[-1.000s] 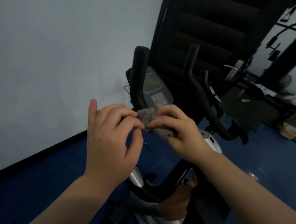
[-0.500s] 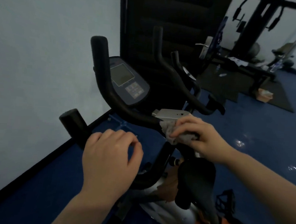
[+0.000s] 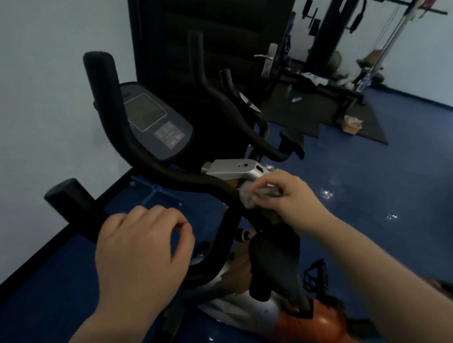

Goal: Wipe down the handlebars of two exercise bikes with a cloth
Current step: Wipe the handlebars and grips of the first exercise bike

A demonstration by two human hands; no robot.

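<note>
A black curved handlebar (image 3: pixel 130 148) of the near exercise bike rises at the left and bends toward the centre. My right hand (image 3: pixel 290 197) grips a crumpled grey cloth (image 3: pixel 250 197) against the bar's inner end, by the silver stem clamp (image 3: pixel 236 169). My left hand (image 3: pixel 139 248) hovers over the low black grip (image 3: pixel 75 206), fingers curled, thumb touching the forefinger, holding nothing that I can see. The bike's other handlebar (image 3: pixel 225 101) curves behind the console. A second bike's bar tip (image 3: pixel 226 77) pokes up further back.
A grey console (image 3: pixel 153 123) with a screen sits between the bars. The black saddle (image 3: pixel 273 257) and orange-silver frame (image 3: pixel 316 325) lie below. White wall at left, dark door (image 3: pixel 209 22) behind, weight machine (image 3: pixel 334 31) and cardboard box (image 3: pixel 353 124) on the blue floor at right.
My view dropped and shifted left, so the bike sits lower and larger. My right hand slid the cloth down the bar to its inner end. My left hand let go of the cloth and lowered.
</note>
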